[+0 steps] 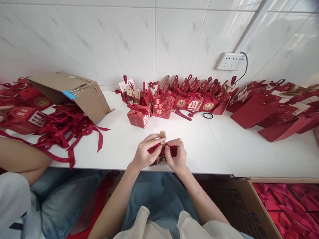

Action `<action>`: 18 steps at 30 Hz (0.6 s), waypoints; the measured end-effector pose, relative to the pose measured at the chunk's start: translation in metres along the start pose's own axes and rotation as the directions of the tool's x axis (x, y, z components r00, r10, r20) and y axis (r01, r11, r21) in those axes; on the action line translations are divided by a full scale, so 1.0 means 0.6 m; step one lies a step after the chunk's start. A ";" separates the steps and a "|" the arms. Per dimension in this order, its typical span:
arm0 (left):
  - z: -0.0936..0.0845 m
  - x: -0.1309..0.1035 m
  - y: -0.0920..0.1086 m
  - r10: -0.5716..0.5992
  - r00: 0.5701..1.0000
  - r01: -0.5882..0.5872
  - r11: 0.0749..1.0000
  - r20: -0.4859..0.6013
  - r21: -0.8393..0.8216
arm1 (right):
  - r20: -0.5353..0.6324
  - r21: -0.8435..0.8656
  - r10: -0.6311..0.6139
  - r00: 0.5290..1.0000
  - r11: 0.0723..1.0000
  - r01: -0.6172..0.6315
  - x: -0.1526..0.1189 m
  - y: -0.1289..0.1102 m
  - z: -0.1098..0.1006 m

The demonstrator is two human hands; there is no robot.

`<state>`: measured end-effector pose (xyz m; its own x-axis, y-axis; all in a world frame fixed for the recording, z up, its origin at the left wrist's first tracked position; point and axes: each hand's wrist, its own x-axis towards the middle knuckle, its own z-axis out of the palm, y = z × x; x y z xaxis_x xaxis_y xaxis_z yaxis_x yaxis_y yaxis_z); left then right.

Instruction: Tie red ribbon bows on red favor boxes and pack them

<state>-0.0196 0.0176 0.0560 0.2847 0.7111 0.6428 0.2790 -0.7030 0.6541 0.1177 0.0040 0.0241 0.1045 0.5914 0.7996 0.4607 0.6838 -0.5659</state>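
Note:
Close to the table's front edge, both hands meet over a small red gift box (162,160) printed with cartoon figures. A short gold ribbon (162,134) stands up in a loop at its top. My left hand (146,152) is closed, its fingers pinching the ribbon from the left. From the right, my right hand (178,154) pinches at the ribbon's lower end, thumb and forefinger together, against the top of the box. The fingers hide much of the box and the exact grip. Beyond them sits a finished-looking red box (139,115) with a bow.
Red gift boxes (194,101) line the wall, beside a black ring (207,115). Red bags (251,111) pile up at right. Left are a cardboard box (93,99), loose red ribbons (67,127) and another person's arm (22,157). A carton (236,205) of red items stands lower right.

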 end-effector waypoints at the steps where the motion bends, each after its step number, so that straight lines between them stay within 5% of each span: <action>1: 0.000 0.000 0.000 -0.007 1.000 0.007 1.000 0.006 -0.005 | 0.005 0.008 -0.005 1.000 1.000 0.005 0.001 0.000 -0.001; 18: 0.002 -0.001 0.000 -0.049 0.999 0.049 0.999 -0.003 -0.017 | 0.016 -0.009 -0.010 1.000 1.000 0.010 0.001 0.008 0.001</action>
<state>-0.0185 0.0170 0.0551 0.2678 0.7449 0.6111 0.2767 -0.6670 0.6918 0.1193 0.0081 0.0218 0.0857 0.5912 0.8020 0.4698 0.6859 -0.5558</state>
